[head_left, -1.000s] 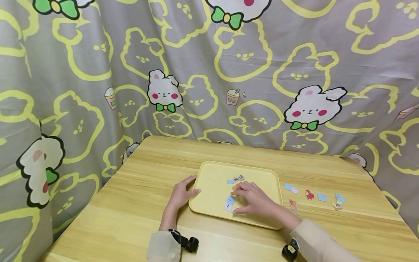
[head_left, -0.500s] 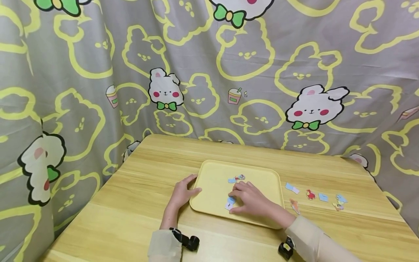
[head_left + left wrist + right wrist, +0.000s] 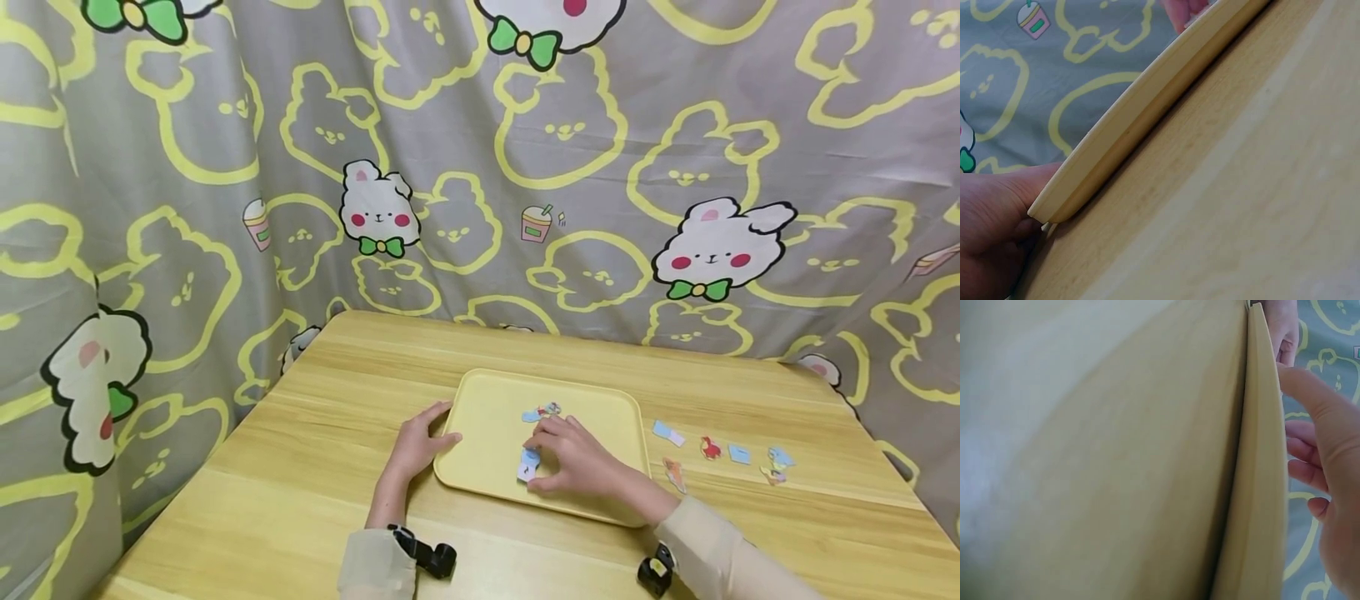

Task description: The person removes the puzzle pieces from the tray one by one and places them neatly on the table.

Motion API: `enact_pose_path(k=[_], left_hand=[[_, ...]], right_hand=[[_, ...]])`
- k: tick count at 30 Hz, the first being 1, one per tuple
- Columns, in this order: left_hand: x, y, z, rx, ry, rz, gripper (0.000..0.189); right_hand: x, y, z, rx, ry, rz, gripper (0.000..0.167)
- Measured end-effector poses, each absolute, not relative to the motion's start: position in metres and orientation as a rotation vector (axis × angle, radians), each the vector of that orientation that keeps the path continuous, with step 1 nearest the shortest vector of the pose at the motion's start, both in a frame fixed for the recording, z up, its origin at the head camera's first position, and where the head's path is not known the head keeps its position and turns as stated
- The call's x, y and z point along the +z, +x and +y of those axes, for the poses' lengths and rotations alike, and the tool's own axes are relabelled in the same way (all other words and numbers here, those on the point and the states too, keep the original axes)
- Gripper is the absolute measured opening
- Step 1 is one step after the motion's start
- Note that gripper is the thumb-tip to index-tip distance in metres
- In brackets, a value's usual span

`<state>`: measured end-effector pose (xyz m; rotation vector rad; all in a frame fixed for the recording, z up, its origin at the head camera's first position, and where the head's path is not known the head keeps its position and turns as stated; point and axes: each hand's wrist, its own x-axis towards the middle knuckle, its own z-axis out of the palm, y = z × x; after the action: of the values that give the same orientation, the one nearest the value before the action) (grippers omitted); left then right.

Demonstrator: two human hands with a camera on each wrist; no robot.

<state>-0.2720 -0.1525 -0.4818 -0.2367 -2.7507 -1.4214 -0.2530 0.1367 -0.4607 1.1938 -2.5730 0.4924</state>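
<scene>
On the wooden table [image 3: 337,375], a yellow tray [image 3: 480,408] lies flat with several small paper pieces on it and others beside it. The person's left hand [image 3: 415,442] holds the tray's left edge, the thumb reaching over the rim and the fingers lying outside it. The right hand [image 3: 577,454] is over the right part of the tray, its thumb and fingers bent and set fairly narrow around a white piece [image 3: 527,472] with a dark mark and a blue piece [image 3: 530,457] just beyond it. Part of these is hidden by the fingers, so one cannot tell whether they are pinched or only touched. Farther up the tray lies a multicoloured group of pieces [image 3: 542,412]. To the right of the tray, on the table, are a blue-and-lilac piece [image 3: 668,432], an orange piece [image 3: 673,475], a red piece [image 3: 710,448], a blue card [image 3: 739,453] and a small cluster of pieces [image 3: 777,465]. Behind the table hangs a grey curtain [image 3: 450,125] patterned with yellow outlines.
</scene>
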Motion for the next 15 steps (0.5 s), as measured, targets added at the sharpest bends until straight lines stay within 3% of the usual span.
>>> enact_pose_path(k=[15], left_hand=[[-0.4827,-0.2719,-0.1520,-1.419,-0.247,-2.747,0.058]], right_hand=[[-0.4617,-0.2542,0.1410,0.900,1.093,-2.510,0.042]])
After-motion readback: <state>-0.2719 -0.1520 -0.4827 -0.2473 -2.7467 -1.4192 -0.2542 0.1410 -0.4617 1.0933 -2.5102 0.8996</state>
